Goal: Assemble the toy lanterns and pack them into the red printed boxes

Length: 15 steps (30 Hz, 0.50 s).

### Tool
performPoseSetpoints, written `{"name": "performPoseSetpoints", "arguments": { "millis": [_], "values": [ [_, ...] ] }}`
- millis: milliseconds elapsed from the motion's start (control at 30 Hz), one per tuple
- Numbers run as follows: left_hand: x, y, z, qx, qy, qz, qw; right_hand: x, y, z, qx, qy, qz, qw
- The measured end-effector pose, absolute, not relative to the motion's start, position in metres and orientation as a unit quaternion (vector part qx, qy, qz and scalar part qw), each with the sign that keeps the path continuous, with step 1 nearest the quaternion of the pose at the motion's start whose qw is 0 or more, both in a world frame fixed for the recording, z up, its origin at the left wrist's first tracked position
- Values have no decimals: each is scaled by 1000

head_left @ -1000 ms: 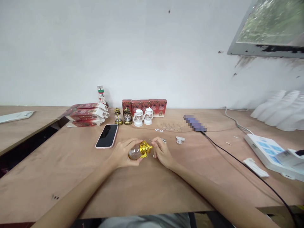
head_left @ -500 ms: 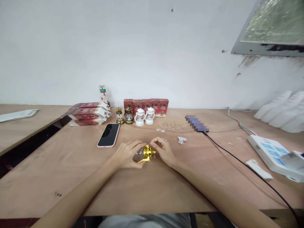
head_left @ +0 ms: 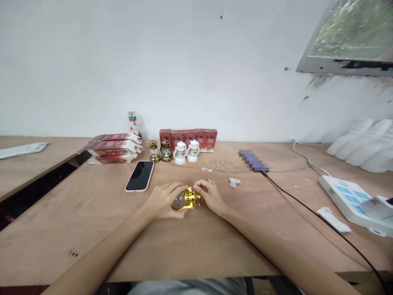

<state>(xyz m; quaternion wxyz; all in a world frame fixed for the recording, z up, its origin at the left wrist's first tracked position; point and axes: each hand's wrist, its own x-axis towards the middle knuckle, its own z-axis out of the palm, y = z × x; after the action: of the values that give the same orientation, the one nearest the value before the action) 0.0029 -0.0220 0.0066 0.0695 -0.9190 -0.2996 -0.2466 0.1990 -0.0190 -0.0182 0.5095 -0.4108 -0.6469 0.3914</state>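
A small gold lantern [head_left: 190,197] with a clear globe lies on its side, its cap pointing right. My left hand [head_left: 166,200] is closed around the globe, fingers above and thumb below. Thumb and forefinger of my right hand [head_left: 210,196] are pinched together at the lantern's upper edge near the cap, on what looks like a thin wire; a fine bright line shows beside the cap. Beyond my hands lie bent thin wires [head_left: 221,165], small white pieces [head_left: 206,169], several small round pieces [head_left: 211,181] and a clump of whitish parts [head_left: 234,182].
Two bronze lanterns [head_left: 166,151] and two white lanterns [head_left: 193,151] stand before red boxes [head_left: 205,141]. Flattened red cartons [head_left: 112,147] and a phone [head_left: 140,176] are left. On the right lie a purple device [head_left: 253,160], its black cable [head_left: 303,209] and a white power strip [head_left: 353,200].
The view has shifted slightly. Both hands keep nearly the same hold on the gold lantern, with only a tiny movement of the right fingers.
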Motion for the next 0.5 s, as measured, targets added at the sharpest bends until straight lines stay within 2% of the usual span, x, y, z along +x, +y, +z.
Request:
{"name": "performPoseSetpoints", "arguments": {
  "millis": [400,500],
  "values": [
    [5,-22,1,-908,-286,-284,118,205,-9,-24,-404,-665,379,501],
    [7,-24,3,-895,-286,-317,131,206,-11,-23,-395,-645,410,510]
  ]
}}
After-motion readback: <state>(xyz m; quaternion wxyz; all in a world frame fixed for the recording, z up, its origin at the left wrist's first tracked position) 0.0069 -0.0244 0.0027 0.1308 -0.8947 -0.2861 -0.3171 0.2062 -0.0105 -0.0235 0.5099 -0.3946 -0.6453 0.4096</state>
